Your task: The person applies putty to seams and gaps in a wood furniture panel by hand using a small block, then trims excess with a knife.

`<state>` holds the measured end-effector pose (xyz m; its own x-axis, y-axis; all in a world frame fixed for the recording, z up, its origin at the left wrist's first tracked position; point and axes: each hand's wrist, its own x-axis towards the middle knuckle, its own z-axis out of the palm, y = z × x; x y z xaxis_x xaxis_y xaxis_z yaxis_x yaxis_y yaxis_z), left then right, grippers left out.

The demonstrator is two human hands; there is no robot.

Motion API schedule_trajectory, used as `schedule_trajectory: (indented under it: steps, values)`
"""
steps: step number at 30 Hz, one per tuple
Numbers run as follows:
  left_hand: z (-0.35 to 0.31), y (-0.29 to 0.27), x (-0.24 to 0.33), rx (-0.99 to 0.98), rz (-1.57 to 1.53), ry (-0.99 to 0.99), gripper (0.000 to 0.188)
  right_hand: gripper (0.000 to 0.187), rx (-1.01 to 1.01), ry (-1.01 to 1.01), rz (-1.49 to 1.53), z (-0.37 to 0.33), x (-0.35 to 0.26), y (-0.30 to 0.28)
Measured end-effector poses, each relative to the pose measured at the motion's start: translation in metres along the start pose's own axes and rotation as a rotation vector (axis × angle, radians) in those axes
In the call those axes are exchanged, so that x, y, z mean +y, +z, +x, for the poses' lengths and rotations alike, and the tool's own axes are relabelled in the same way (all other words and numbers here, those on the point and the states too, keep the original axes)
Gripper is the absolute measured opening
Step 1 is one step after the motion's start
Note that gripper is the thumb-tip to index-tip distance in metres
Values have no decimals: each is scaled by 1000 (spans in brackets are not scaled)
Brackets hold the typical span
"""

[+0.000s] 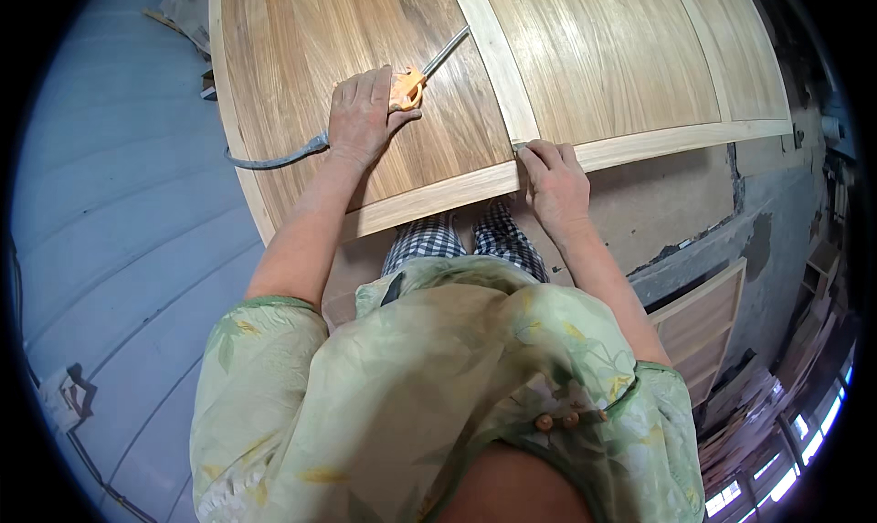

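A large wooden panel (603, 57) with paler frame strips lies in front of me. Over its left part, my left hand (361, 116) is closed on an orange corded tool (407, 88). From that tool a thin silvery rod points up and right, toward the pale crosspiece (498, 62). A grey cord leaves the back of my hand toward the panel's left edge. At the near edge, where the crosspiece meets the front strip, my right hand (557, 180) is closed with its fingertips at the joint. A small dark greenish bit (519, 146) shows at those fingertips, too small to name.
Bluish-grey ribbed sheeting (119, 203) spans the left side. Another framed wooden panel (703, 327) leans at the lower right, near stacked boards (744, 395). Below the panel's front edge are my legs and a brown floor surface (658, 199). A white fixture (62, 400) with a cable sits far left.
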<state>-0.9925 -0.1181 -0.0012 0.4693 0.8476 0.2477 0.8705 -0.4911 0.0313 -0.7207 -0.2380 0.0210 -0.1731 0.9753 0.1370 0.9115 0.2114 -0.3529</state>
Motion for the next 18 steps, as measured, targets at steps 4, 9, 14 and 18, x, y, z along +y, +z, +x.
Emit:
schedule_trajectory:
  steps: [4,9,14,18]
  values:
    - [2,-1,3,-72,3,-43,78,31,62,-13,6,3,1,2]
    - [1,-2,2,-36,-56,-38,74,32,-48,-3,27,3,1,-6]
    - [1,-5,3,-34,-57,-45,73,33,153,-57,65,28,14,-6]
    - [0,-1,0,17,-76,-28,73,33,144,-71,-3,51,27,5]
